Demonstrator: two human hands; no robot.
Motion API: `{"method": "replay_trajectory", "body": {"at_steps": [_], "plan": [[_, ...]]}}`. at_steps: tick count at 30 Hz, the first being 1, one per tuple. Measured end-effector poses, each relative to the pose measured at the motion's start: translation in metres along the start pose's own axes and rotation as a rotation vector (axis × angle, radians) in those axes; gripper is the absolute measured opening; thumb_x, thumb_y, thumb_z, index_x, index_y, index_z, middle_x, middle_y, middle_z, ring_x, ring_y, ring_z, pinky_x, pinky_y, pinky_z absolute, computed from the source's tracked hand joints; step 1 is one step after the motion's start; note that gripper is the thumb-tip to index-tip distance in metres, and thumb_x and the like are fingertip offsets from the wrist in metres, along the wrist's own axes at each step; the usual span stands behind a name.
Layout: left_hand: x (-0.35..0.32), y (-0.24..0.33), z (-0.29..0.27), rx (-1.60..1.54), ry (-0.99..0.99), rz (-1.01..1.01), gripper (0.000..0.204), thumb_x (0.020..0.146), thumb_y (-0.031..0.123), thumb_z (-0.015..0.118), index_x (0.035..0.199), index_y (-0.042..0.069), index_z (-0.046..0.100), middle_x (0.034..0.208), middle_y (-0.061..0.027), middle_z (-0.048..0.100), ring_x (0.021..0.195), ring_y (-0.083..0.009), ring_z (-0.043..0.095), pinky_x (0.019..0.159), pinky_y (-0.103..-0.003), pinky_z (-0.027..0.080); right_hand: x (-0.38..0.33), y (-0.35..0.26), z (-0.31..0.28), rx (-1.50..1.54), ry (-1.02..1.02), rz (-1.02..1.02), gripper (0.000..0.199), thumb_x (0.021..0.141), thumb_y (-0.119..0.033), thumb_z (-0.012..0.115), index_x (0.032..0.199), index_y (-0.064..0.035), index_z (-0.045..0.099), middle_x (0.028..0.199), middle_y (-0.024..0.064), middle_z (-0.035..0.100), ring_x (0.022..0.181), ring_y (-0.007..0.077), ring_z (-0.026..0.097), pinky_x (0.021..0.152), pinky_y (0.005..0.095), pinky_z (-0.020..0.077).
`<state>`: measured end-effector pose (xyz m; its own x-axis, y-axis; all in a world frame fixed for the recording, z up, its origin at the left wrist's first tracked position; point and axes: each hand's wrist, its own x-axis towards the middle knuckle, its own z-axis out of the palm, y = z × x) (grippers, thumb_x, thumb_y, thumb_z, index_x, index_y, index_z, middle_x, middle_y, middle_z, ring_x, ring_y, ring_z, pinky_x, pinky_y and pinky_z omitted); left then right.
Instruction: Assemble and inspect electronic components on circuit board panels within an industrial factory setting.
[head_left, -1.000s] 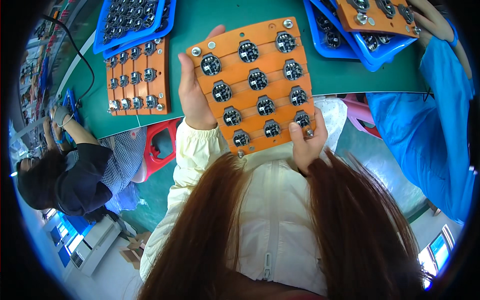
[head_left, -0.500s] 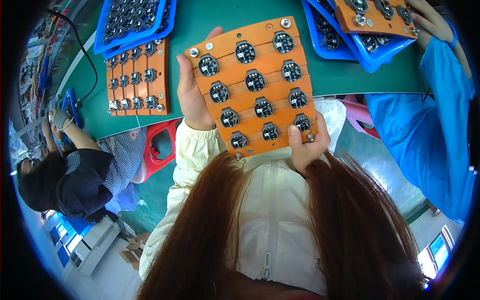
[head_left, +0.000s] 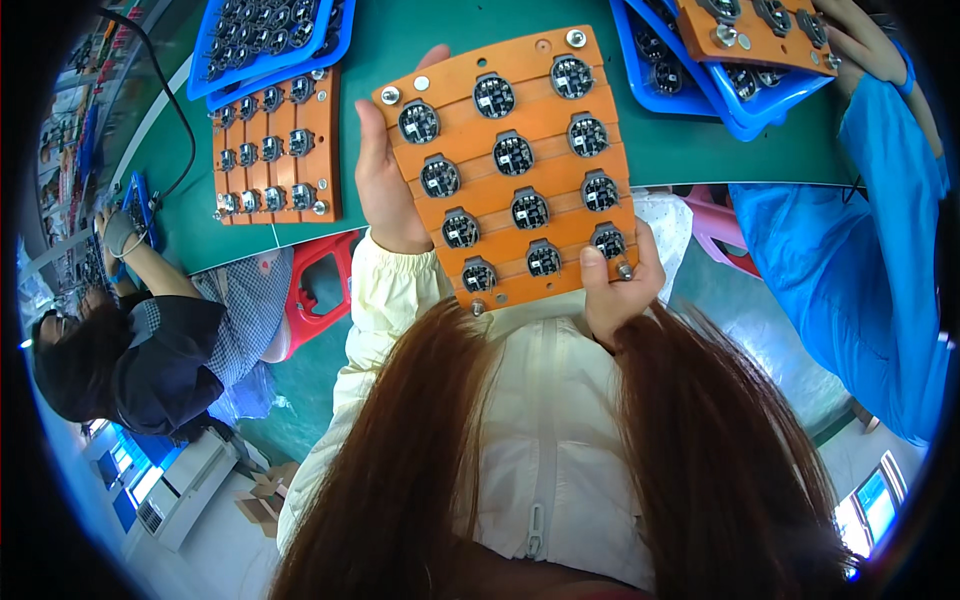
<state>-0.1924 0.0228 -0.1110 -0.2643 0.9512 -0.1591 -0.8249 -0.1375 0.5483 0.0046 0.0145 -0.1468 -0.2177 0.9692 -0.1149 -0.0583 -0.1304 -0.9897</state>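
An orange fixture board is held up in front of me, tilted a little. Rows of round dark circuit modules fill its recesses, and small metal posts stand at its corners. My left hand grips the board's left side, thumb along the edge and the other fingers hidden behind it. At the lower right corner my right hand clasps the board, with the thumb on the front beside a module and a metal post.
On the green table lies a second loaded orange board, with stacked blue trays of modules behind it. More blue trays and another orange board are at right, by a blue-sleeved person. Another person works at left.
The held board has shifted very slightly up and to the right, with both hands keeping their hold. At left, the other person's hand has moved slightly.
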Motion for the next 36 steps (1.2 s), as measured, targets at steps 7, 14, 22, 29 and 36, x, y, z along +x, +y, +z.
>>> {"method": "replay_trajectory", "body": {"at_steps": [7,14,22,29,36], "plan": [[0.001,0.0,0.002,-0.013,0.041,0.012,0.065,0.091,0.051,0.022,0.133,0.002,0.026,0.131,-0.0142,0.038,0.117,-0.028,0.041,0.095,-0.042,0.037,0.002,-0.002,-0.001,0.048,-0.006,0.004,0.035,0.074,-0.005,0.058,0.106,0.0057,0.049,0.086,0.004,0.055,0.076,0.0085,0.05,0.069,0.0215,0.0419],[0.001,0.0,-0.001,-0.008,0.033,-0.001,0.064,0.091,0.051,0.023,0.133,0.003,0.025,0.131,-0.0139,0.037,0.118,-0.028,0.04,0.096,-0.042,0.036,0.002,-0.003,0.0,0.167,-0.007,0.012,0.036,0.072,-0.002,0.058,0.105,0.0074,0.048,0.087,0.0047,0.055,0.076,0.0085,0.051,0.069,0.0206,0.0414],[-0.001,0.001,0.0,-0.028,0.017,-0.02,0.065,0.091,0.051,0.022,0.134,0.003,0.024,0.132,-0.0133,0.036,0.119,-0.0284,0.039,0.097,-0.043,0.035,0.001,0.003,-0.001,0.315,-0.05,-0.031,0.042,0.072,-0.006,0.057,0.107,0.012,0.045,0.092,0.0083,0.056,0.082,0.0113,0.052,0.074,0.0224,0.041],[-0.001,0.001,-0.001,-0.05,0.005,-0.021,0.065,0.09,0.052,0.021,0.133,0.003,0.025,0.132,-0.014,0.036,0.119,-0.0291,0.039,0.097,-0.043,0.035,-0.001,0.008,-0.003,0.312,-0.07,-0.046,0.042,0.073,-0.006,0.054,0.109,0.0122,0.044,0.094,0.0092,0.055,0.083,0.0116,0.052,0.076,0.0224,0.0399],[0.0,0.001,-0.003,-0.042,0.009,-0.021,0.064,0.09,0.051,0.024,0.134,0.004,0.024,0.133,-0.0145,0.035,0.12,-0.0305,0.037,0.097,-0.046,0.034,-0.001,0.006,-0.006,0.345,-0.126,-0.03,0.043,0.074,-0.004,0.052,0.112,0.0123,0.042,0.095,0.0084,0.054,0.085,0.0109,0.05,0.077,0.0217,0.0387]]}}
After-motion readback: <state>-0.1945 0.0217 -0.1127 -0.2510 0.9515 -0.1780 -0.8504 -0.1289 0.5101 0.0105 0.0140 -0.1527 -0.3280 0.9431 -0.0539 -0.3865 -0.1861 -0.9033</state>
